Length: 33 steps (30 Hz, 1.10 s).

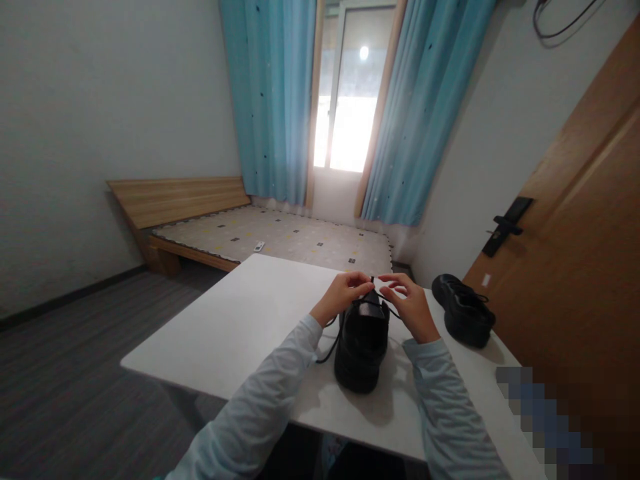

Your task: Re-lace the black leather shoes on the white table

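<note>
A black chunky-soled shoe [362, 347] is sitting upright on the white table [240, 320], near its front edge and right of the middle, with its heel facing the person. Its black lace [373, 288] is being held up taut over the far end of the shoe, while a loose length is trailing down the shoe's left side onto the tabletop.

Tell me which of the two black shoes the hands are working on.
The middle shoe, between the left hand and right hand; the other shoe sits untouched.

A second black shoe [463, 310] lies on the white table [225, 327].
</note>
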Tool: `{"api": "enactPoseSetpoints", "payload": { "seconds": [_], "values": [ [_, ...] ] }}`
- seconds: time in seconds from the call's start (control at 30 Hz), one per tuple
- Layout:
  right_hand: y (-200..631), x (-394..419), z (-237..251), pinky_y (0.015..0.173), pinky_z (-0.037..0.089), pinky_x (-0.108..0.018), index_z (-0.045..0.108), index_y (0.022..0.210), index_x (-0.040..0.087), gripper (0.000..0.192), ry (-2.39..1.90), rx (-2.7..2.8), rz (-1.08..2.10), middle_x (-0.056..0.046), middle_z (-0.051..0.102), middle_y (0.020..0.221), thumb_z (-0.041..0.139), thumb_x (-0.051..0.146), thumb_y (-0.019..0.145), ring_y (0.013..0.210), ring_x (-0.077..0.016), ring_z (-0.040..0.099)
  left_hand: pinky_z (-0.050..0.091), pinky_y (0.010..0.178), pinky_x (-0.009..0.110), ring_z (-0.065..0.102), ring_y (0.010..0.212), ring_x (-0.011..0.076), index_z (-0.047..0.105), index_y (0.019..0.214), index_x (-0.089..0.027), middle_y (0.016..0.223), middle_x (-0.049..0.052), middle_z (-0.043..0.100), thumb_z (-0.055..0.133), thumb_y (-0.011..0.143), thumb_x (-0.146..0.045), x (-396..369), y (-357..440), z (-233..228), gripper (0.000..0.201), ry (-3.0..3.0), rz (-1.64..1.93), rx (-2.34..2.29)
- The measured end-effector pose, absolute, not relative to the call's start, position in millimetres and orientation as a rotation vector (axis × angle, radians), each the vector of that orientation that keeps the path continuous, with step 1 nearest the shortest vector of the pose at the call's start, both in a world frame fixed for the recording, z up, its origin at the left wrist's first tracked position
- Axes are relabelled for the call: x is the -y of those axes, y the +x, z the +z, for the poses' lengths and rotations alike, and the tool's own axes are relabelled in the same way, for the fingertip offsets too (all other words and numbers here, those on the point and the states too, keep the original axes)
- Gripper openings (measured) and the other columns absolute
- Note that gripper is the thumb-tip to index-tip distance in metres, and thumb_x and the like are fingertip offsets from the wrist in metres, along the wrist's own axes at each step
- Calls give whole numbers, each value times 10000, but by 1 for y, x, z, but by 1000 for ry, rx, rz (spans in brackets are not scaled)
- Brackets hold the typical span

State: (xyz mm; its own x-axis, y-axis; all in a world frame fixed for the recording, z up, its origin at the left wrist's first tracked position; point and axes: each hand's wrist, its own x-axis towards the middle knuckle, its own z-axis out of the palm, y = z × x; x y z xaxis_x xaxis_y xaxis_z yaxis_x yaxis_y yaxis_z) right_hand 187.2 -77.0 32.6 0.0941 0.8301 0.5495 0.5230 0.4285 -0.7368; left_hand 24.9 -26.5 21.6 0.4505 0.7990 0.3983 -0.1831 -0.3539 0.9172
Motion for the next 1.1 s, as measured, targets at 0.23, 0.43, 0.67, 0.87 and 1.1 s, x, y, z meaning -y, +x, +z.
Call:
{"api": "enactPoseSetpoints", "payload": {
  "seconds": [0.23, 0.43, 0.67, 0.87, 1.1],
  "values": [
    [221, 75, 29, 742, 481, -385, 652, 951, 209, 362, -1367, 1761, 413, -72, 659, 987, 683, 420, 658, 821, -203, 607, 409, 585, 170, 480, 639, 69, 566, 767, -152, 696, -26, 517, 645, 674, -382, 18, 9, 31, 260, 1238, 1439, -568],
    [233, 69, 18, 684, 510, -336, 677, 777, 187, 188, -1333, 1876, 532, -51, 668, 827, 631, 355, 706, 736, -184, 625, 398, 583, 161, 463, 621, 48, 537, 755, -164, 721, -36, 494, 670, 641, -356, 15, 0, 36, 260, 1030, 1522, -496],
    [228, 65, 13, 636, 501, -311, 635, 734, 183, 130, -1375, 1853, 487, -40, 632, 788, 617, 305, 695, 739, -184, 607, 395, 586, 163, 463, 622, 50, 539, 759, -164, 711, -37, 491, 670, 647, -365, 17, 2, 35, 264, 1051, 1511, -505],
    [223, 64, 13, 664, 474, -327, 566, 704, 183, 110, -1418, 1803, 401, -41, 626, 765, 547, 291, 714, 751, -188, 588, 388, 572, 154, 455, 628, 53, 546, 752, -156, 706, -34, 479, 670, 656, -352, 16, 2, 33, 251, 1070, 1502, -513],
    [222, 63, 15, 689, 467, -340, 517, 713, 194, 82, -1374, 1701, 349, -58, 612, 824, 519, 276, 705, 780, -192, 566, 376, 554, 149, 455, 624, 52, 562, 755, -157, 699, -39, 491, 673, 661, -351, 14, 2, 30, 243, 1081, 1524, -506]
  ]
}}
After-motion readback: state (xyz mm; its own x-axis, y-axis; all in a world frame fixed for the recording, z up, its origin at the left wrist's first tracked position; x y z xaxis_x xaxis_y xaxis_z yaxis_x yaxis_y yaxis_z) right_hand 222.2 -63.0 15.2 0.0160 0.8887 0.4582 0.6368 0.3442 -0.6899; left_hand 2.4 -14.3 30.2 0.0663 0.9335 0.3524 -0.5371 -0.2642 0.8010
